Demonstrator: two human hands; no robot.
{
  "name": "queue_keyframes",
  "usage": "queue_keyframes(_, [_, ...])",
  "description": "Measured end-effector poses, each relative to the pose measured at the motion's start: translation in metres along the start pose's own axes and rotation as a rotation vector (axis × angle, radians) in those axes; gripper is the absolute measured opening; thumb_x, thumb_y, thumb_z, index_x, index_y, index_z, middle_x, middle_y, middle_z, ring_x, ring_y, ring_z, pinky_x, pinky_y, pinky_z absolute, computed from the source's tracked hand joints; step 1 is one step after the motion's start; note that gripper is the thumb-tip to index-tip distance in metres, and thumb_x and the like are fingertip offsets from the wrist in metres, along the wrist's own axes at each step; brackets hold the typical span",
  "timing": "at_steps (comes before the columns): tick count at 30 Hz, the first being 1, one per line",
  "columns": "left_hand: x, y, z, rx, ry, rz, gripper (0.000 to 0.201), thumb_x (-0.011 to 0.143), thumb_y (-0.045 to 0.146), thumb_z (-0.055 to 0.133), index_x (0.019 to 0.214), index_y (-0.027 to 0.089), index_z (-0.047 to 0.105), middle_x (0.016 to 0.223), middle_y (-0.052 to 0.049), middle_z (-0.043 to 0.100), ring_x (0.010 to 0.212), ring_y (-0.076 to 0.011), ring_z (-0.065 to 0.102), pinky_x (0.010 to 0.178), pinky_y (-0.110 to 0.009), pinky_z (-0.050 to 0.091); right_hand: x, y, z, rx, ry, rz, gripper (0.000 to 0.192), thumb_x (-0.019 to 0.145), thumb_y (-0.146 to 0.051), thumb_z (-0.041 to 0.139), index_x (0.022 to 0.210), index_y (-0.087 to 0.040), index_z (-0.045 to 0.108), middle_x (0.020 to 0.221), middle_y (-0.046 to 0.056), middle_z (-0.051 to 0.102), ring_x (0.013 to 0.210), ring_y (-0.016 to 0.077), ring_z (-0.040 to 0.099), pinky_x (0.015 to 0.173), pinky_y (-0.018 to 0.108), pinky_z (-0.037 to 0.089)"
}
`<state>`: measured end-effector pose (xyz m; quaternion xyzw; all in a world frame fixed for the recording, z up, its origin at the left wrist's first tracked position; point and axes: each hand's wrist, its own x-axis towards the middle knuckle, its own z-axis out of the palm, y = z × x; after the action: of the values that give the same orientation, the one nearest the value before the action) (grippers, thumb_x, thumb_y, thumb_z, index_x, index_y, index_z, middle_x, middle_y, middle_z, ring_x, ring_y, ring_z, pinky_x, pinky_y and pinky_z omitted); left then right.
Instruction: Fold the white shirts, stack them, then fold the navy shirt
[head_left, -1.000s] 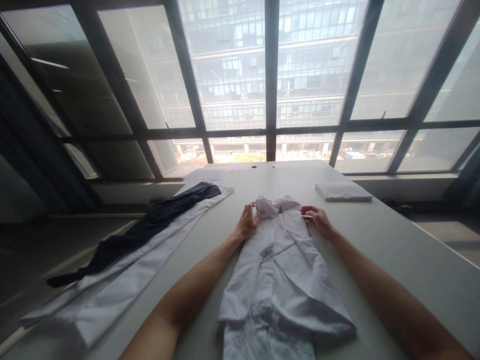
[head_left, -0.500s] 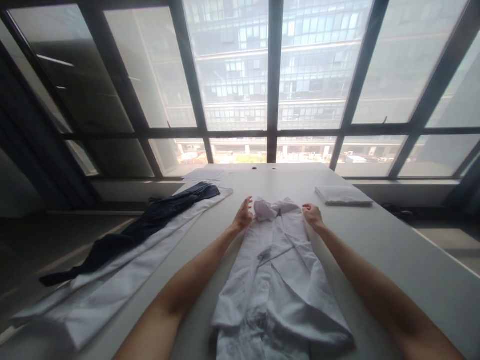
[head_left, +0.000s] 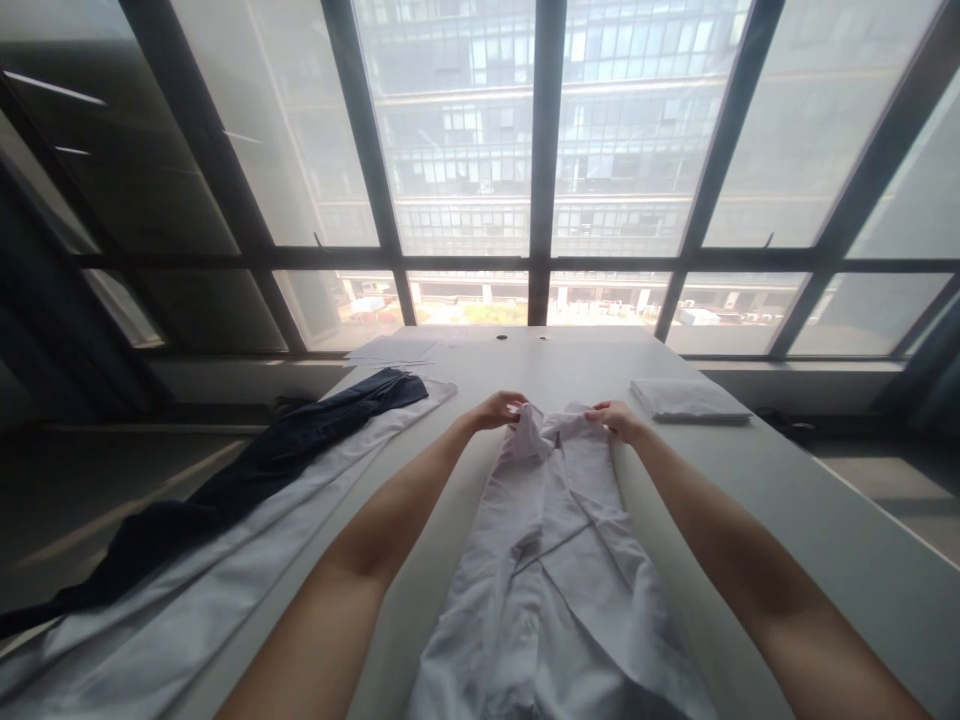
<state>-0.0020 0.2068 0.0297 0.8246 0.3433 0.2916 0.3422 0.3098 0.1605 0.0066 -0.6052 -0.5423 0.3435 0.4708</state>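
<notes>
A white shirt (head_left: 547, 560) lies lengthwise in front of me on the white table (head_left: 757, 520), its collar end away from me. Creases run across its front. My left hand (head_left: 501, 409) pinches the left side of the collar end, fingers closed on the cloth. On the opposite side, my right hand (head_left: 615, 417) grips the shirt's right corner between thumb and fingers. The lower end of the shirt runs out of view at the bottom.
Along the table's left side lie dark navy trousers (head_left: 247, 470) on top of white cloth (head_left: 247, 560). A folded white cloth (head_left: 690, 398) rests at the right. Sheets of paper (head_left: 394, 348) lie at the far left, before large windows (head_left: 450, 130).
Both hands have moved in to the shirt's collar end and closed on it; before, the left hand was open beside it. The collar end looks slightly lifted and spread. The view has shifted a little.
</notes>
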Motion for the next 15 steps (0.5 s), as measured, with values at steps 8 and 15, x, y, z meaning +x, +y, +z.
queue_keyframes(8, [0.039,-0.015,0.010,0.087,0.361,-0.276,0.027,0.090,0.036,0.063,0.105,0.014,0.062,0.090,-0.009,0.069,0.087,-0.0229,0.065,0.077,-0.031,0.051,0.018,0.019,-0.003,-0.052,0.183,-0.014,0.030,0.071,-0.043,0.065,0.085,-0.017,0.065,0.078,0.008,0.071,0.070,0.0203,0.064,0.059,0.028,0.048])
queue_keyframes(15, [0.024,-0.001,0.043,0.313,0.470,-0.236,0.040,0.087,0.018,0.060,0.127,0.017,0.058,0.137,-0.018,0.052,0.130,-0.0348,0.050,0.112,-0.046,0.035,0.023,0.030,0.007,-0.316,0.370,-0.088,0.030,0.076,-0.029,0.057,0.101,-0.016,0.068,0.099,0.014,0.070,0.096,0.0278,0.064,0.089,0.038,0.049])
